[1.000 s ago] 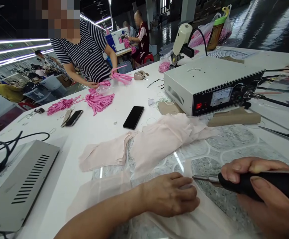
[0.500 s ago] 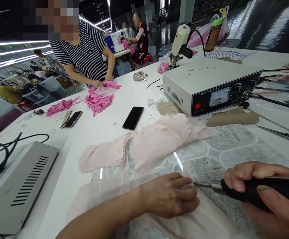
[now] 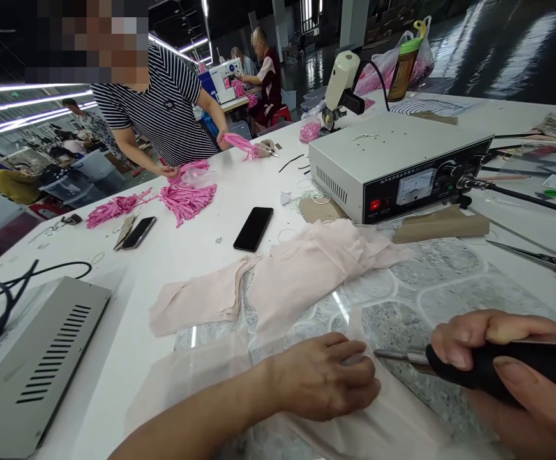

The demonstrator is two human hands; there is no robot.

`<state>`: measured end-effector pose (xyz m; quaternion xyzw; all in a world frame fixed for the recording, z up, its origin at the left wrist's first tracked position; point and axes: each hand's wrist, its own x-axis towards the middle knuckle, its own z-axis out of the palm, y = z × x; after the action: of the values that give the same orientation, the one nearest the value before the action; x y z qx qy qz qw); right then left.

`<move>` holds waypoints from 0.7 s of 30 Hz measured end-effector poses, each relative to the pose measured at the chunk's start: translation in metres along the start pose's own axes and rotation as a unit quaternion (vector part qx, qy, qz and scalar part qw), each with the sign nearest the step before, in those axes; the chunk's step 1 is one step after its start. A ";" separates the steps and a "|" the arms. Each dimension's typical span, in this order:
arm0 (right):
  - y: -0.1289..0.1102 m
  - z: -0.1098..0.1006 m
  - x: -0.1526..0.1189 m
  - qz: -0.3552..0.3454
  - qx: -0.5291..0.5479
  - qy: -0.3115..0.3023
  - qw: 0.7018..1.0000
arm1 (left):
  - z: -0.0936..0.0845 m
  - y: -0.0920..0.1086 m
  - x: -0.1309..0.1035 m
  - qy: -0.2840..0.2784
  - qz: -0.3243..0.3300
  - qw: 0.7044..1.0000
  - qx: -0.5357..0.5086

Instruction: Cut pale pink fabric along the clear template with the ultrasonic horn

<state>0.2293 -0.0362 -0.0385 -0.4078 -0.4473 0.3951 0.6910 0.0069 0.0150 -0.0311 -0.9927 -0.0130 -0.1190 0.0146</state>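
My right hand (image 3: 512, 364) grips the black handle of a handheld ultrasonic cutter (image 3: 473, 367). Its slim metal tip points left and ends just beside the fingers of my left hand (image 3: 330, 377). That left hand is curled palm-down on pale pink fabric (image 3: 402, 415), fingers together; the fingertips are partly hidden. Under the fabric lies a grey stone-patterned sheet (image 3: 454, 297) with clear, rounded outlines on it. Beyond my hands sit a heaped stack of pale pink pieces (image 3: 306, 275) and a smaller stack (image 3: 201, 297) to its left.
A grey power unit (image 3: 402, 166) with a lit red switch stands at the back right. Scissors (image 3: 546, 259) lie at the right. A black phone (image 3: 253, 229) rests mid-table, another metal box (image 3: 57, 358) at left. Across the table a person (image 3: 163, 108) handles pink strips (image 3: 189, 201).
The person across the table has drawn a bunch of pink strips toward the right, the hands now apart. My hands and the cutter have barely moved; the view has shifted slightly.
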 end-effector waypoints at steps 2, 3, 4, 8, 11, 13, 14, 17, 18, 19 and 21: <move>0.005 -0.008 -0.005 0.005 0.027 -0.009 1.000 | 0.001 0.000 0.000 0.005 -0.001 1.000 0.000; 0.007 -0.011 -0.007 0.006 0.037 -0.014 0.999 | 0.001 0.000 0.000 0.004 -0.002 1.000 0.002; 0.009 -0.013 -0.009 0.007 0.042 -0.020 0.999 | 0.001 0.000 0.000 0.002 -0.003 1.000 0.004; 0.010 -0.015 -0.011 -0.007 0.026 -0.045 0.999 | 0.000 0.000 0.001 -0.015 -0.004 1.000 0.011; 0.007 -0.011 -0.009 -0.002 -0.023 -0.050 0.998 | -0.001 0.000 0.002 -0.016 -0.004 1.000 0.014; 0.004 -0.008 -0.008 -0.005 -0.033 -0.048 0.998 | -0.002 0.000 0.002 -0.016 -0.003 1.000 0.015; 0.003 -0.007 -0.008 -0.009 -0.034 -0.048 0.998 | -0.002 0.000 0.002 -0.019 -0.003 1.000 0.017; 0.000 -0.003 -0.006 -0.018 -0.045 -0.041 0.998 | -0.002 0.000 0.001 -0.028 -0.001 0.999 0.024; -0.001 -0.002 -0.006 -0.020 -0.048 -0.040 0.998 | -0.002 0.000 0.001 -0.029 0.000 0.999 0.025; -0.002 -0.001 -0.005 -0.021 -0.045 -0.037 0.998 | -0.002 0.000 0.001 -0.029 0.000 0.999 0.025; -0.003 0.001 -0.003 -0.013 -0.032 -0.020 0.999 | -0.002 0.000 0.001 -0.031 0.000 0.999 0.025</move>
<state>0.2282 -0.0398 -0.0359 -0.4163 -0.4783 0.3797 0.6736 0.0077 0.0150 -0.0293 -0.9952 -0.0163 -0.0883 0.0387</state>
